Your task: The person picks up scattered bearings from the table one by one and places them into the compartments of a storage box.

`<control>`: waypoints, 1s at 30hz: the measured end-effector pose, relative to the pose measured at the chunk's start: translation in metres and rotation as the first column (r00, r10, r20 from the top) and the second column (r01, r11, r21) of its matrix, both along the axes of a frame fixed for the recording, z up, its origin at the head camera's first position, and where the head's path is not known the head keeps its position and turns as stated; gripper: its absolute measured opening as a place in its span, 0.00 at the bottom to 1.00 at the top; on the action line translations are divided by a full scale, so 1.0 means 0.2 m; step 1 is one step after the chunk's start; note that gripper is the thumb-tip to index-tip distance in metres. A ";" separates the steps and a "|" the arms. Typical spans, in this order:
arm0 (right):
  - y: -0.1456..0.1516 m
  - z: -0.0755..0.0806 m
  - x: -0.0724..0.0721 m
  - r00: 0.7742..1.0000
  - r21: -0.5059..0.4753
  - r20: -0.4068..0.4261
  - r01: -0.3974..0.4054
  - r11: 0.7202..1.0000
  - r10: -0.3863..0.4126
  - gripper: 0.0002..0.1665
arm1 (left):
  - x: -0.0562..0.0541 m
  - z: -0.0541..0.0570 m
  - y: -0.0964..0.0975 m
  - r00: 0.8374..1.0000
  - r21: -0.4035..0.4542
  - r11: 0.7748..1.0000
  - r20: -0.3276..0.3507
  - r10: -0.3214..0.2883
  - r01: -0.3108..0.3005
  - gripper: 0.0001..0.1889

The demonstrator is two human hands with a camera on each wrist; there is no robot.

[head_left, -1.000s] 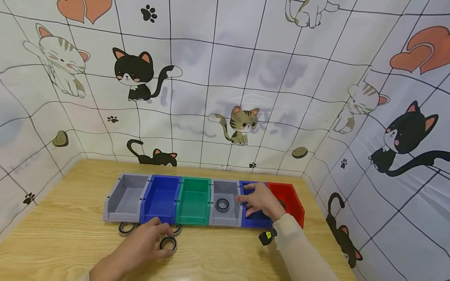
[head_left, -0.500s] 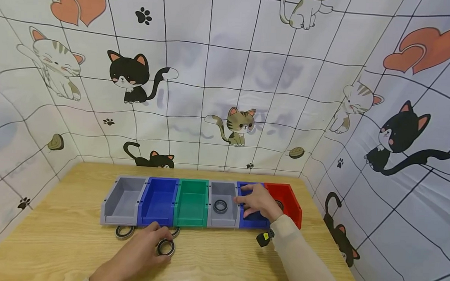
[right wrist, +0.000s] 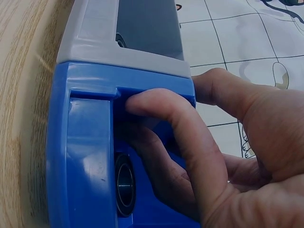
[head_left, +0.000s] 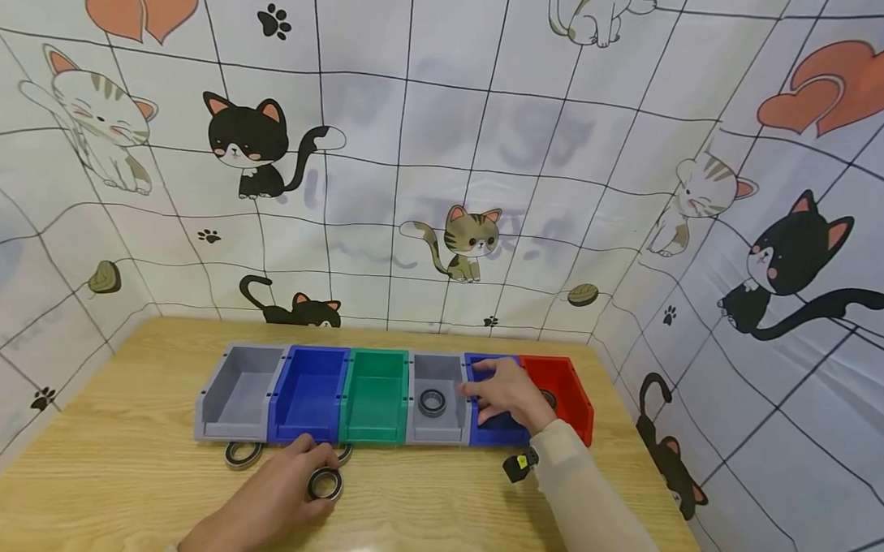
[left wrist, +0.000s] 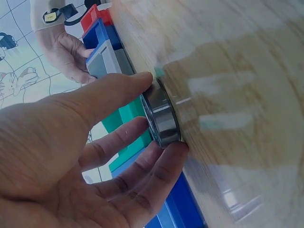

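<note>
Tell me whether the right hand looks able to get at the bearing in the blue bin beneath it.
Probably yes: the right hand is partly inside the blue bin, near the bearing, and nothing visible stands between them.

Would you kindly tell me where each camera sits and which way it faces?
Head: worn on the head, facing forward and down at the row of bins; left hand, right hand and right sleeve show.
Left wrist: on that wrist, facing the ring its hand pinches; left hand near, right hand and sleeve beyond.
Right wrist: on that wrist, facing the blue bin with another ring inside; only the right hand shows.
Head and left wrist share both hands and the pinched ring.
</note>
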State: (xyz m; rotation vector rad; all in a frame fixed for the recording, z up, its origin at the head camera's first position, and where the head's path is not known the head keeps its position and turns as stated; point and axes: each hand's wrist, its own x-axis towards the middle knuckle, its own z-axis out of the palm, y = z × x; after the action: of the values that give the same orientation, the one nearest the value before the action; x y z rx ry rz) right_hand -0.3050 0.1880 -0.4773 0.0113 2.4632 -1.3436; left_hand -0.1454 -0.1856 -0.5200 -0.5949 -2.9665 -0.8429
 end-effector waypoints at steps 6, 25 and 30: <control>0.01 0.00 -0.01 1.000 0.015 0.011 0.016 1.000 -0.016 0.46 | 0.00 0.00 0.02 1.000 0.005 1.000 0.012 -0.004 0.004 0.23; 0.01 -0.02 -0.01 1.000 0.003 0.010 0.025 1.000 -0.025 0.46 | -0.01 0.01 0.04 1.000 -0.016 1.000 0.009 0.000 0.000 0.22; 0.01 -0.02 -0.01 1.000 0.002 0.005 0.022 1.000 -0.022 0.46 | -0.01 0.01 0.04 1.000 -0.016 1.000 0.005 0.001 -0.001 0.21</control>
State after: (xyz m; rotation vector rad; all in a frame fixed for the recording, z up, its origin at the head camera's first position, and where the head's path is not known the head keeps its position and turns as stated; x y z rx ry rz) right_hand -0.3074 0.1892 -0.4821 0.0422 2.4670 -1.3481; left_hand -0.1477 -0.1779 -0.5175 -0.5925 -2.9805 -0.8225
